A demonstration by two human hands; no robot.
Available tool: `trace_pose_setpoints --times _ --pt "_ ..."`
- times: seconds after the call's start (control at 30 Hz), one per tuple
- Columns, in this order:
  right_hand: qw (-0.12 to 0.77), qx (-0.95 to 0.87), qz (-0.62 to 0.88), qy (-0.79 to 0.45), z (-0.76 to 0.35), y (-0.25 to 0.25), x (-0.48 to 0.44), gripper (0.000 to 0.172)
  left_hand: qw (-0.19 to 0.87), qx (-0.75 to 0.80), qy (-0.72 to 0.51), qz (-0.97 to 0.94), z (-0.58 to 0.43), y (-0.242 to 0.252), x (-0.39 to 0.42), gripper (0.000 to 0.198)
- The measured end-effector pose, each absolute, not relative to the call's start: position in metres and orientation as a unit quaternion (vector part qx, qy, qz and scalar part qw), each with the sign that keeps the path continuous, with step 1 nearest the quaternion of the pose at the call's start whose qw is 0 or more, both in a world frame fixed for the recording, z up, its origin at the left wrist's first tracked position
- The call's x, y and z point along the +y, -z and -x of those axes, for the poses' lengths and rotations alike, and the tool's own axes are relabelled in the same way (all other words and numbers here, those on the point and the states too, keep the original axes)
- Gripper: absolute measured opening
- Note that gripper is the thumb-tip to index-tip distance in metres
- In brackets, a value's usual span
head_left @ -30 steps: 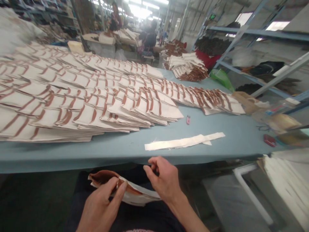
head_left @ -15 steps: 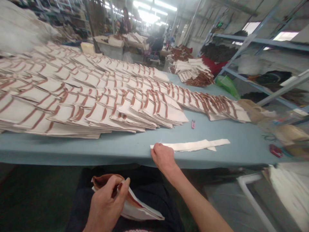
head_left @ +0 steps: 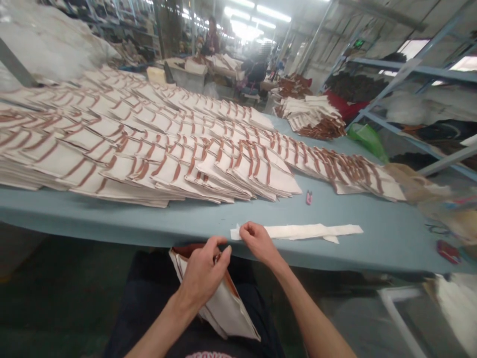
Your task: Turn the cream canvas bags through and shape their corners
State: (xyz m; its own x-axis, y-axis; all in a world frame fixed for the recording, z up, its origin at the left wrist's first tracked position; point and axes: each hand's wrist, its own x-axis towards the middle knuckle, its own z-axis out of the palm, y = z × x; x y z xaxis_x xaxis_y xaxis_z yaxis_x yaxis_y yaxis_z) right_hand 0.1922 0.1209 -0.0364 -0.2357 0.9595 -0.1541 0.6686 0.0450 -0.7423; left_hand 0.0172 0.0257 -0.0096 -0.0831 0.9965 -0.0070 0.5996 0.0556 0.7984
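My left hand [head_left: 205,271] grips a cream fabric piece [head_left: 233,311] with a brown inside and edge, hanging over my lap just below the table edge. Something small and dark shows between its thumb and forefinger, too small to name. On the table's front edge my right hand [head_left: 258,240] is closed in a pinch near the left end of some white fabric strips [head_left: 305,231]. The strips lie flat and overlap, stretching off to the right. Both hands are close together, apart by a small gap.
Overlapping rows of cream pieces with brown bands [head_left: 175,164] cover much of the blue-grey table [head_left: 201,219]. A small pink tool [head_left: 309,197] and a red object [head_left: 448,251] lie on it. Behind are a cream-and-brown pile [head_left: 316,117], a green bag [head_left: 367,141], shelving [head_left: 395,79] and people.
My left hand has come up and right with the fabric piece, nearer the table edge and my right hand. My right hand stays at the strips' left end. The view has shifted slightly.
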Motion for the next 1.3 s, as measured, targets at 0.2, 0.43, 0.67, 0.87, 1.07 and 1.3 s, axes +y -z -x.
trace_pose_setpoints --times 0.2,0.43,0.67,0.87,1.07,1.3 --pt "0.306 -0.625 0.516 -0.5 -0.167 0.056 0.132 0.032 0.272 0.696 -0.246 -0.618 -0.025 0.012 0.051 0.037" --pt "0.377 -0.524 0.468 -0.604 -0.173 0.055 0.133 0.036 0.243 0.685 -0.105 -0.679 -0.041 0.02 0.063 0.059" --pt "0.486 -0.44 0.46 -0.598 -0.214 0.034 0.13 0.026 0.203 0.677 -0.012 -0.707 -0.051 0.02 0.069 0.056" --pt "0.612 -0.322 0.461 -0.556 -0.28 0.027 0.138 0.021 0.189 0.661 0.031 -0.726 -0.051 0.015 0.068 0.059" --pt "0.675 -0.218 0.441 -0.55 -0.311 0.033 0.173 0.023 0.168 0.657 0.055 -0.733 -0.051 0.015 0.067 0.061" --pt "0.705 -0.179 0.502 -0.468 -0.375 0.022 0.191 0.029 0.161 0.665 0.051 -0.727 -0.053 0.016 0.068 0.057"
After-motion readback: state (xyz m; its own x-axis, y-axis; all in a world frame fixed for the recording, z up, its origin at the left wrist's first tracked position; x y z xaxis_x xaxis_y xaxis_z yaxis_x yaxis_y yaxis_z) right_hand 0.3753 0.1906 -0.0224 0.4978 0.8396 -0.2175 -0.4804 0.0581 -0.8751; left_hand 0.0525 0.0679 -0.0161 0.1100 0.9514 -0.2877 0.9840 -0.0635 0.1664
